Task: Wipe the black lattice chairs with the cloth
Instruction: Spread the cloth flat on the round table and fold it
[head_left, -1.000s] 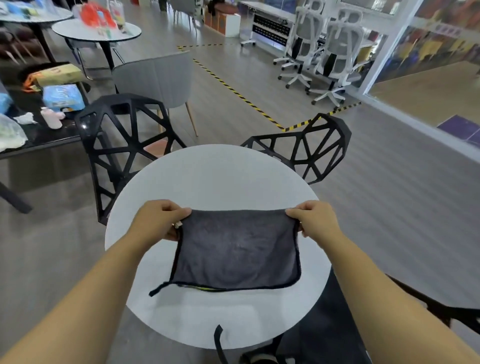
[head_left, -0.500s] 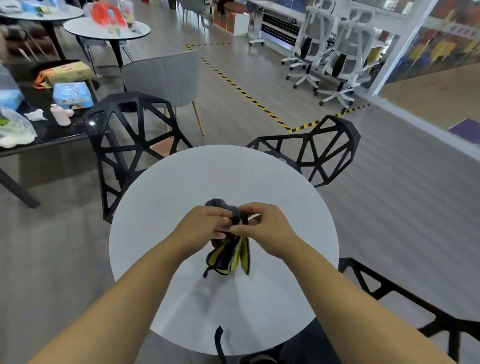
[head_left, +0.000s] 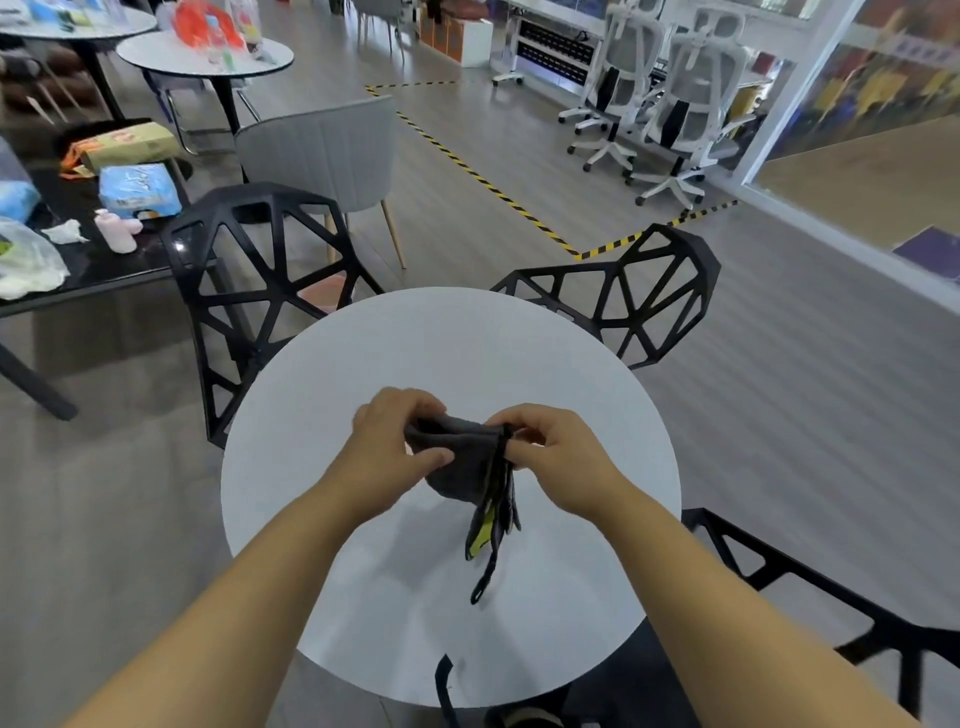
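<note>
A dark grey cloth with a yellow-green underside hangs folded above the round white table. My left hand grips its left side and my right hand pinches its right edge; the two hands are close together. A loop of the cloth's trim dangles toward the tabletop. One black lattice chair stands behind the table at the left, another black lattice chair at the far right, and a third black lattice chair sits at the near right.
A grey upholstered chair stands behind the left lattice chair. A black table at the left carries bags, a pink bottle and packets. White office chairs stand at the back right, and yellow-black floor tape crosses the wooden floor.
The cloth, held spread flat between my hands a second ago, is now folded into a bunch. My hands came together over the table's middle and have since parted slightly.
</note>
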